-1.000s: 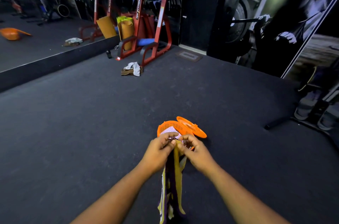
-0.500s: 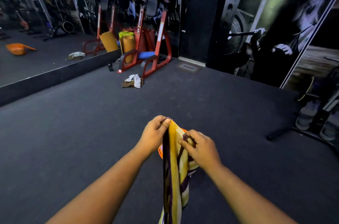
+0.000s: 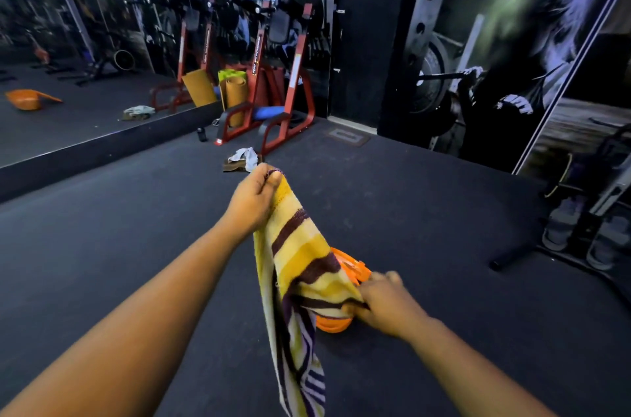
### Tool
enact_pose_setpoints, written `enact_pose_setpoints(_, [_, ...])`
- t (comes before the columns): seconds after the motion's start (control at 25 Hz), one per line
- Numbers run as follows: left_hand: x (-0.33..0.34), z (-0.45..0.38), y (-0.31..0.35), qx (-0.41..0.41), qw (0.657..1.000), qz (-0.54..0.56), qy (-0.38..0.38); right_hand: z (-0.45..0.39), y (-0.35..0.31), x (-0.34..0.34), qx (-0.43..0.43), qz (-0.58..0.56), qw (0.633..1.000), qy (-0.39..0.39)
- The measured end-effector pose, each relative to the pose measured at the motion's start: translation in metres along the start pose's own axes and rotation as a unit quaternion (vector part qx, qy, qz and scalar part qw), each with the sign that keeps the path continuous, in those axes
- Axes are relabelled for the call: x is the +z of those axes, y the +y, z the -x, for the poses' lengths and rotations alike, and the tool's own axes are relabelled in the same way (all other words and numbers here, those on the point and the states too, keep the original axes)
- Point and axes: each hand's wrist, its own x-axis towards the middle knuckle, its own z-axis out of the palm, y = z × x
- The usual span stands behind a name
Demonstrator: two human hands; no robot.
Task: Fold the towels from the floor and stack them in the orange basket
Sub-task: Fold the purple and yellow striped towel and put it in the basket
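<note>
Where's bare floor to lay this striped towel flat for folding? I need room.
Bare carpet lies left of the left hand, toward the mirror. Crowded: the orange basket by the right hand, towels near the red machine.

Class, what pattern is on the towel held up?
Yellow, cream and dark purple stripes on the striped cloth towel, head view.

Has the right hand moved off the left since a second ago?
Yes. The right hand has dropped down along the striped towel, now level with the orange basket.
</note>
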Motion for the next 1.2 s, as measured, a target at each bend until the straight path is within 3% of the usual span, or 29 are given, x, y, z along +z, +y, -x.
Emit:
enact_pose_setpoints(0.08, [-0.01,-0.005,-0.019,-0.018,0.998,-0.063,0.01,-0.001,0.023,-0.011,0.094,0.07,0.987,0.11])
enact_pose_setpoints(0.2, [-0.019,-0.007,-0.048,-0.083,0.993,-0.052,0.068,-0.002,0.051,-0.055,0.167,0.059,0.947,0.269])
enact_pose_setpoints(0.32, [-0.023,-0.011,-0.059,-0.126,0.987,0.039,0.092,-0.005,0.065,-0.105,0.155,-0.13,0.923,0.328])
enact_pose_setpoints(0.36, [-0.024,-0.014,-0.059,-0.127,0.986,0.056,0.087,-0.006,0.067,-0.118,0.15,-0.239,0.903,0.324])
enact_pose_setpoints(0.44, [-0.023,-0.016,-0.051,-0.115,0.988,0.07,0.073,-0.008,0.069,-0.133,0.142,-0.468,0.829,0.271])
enact_pose_setpoints(0.52, [-0.023,-0.016,-0.041,-0.098,0.99,0.082,0.066,-0.006,0.071,-0.139,0.125,-0.573,0.758,0.286])
enact_pose_setpoints(0.6, [-0.025,-0.015,-0.031,-0.094,0.988,0.104,0.062,-0.003,0.072,-0.145,0.114,-0.6,0.723,0.323])
enact_pose_setpoints(0.84, [-0.023,-0.015,0.0,-0.056,0.987,0.124,0.084,0.0,0.072,-0.155,0.115,-0.632,0.681,0.351])
enact_pose_setpoints(1.0, [-0.015,-0.019,-0.016,-0.114,0.988,0.103,0.024,-0.005,0.071,-0.144,0.163,-0.637,0.683,0.317])
enact_pose_setpoints(1.08, [-0.009,-0.014,-0.019,-0.15,0.983,0.11,0.008,-0.008,0.07,-0.132,0.207,-0.661,0.656,0.299])
enact_pose_setpoints(1.2, [0.004,0.005,-0.01,-0.183,0.965,0.18,0.045,-0.007,0.06,-0.118,0.236,-0.712,0.594,0.292])
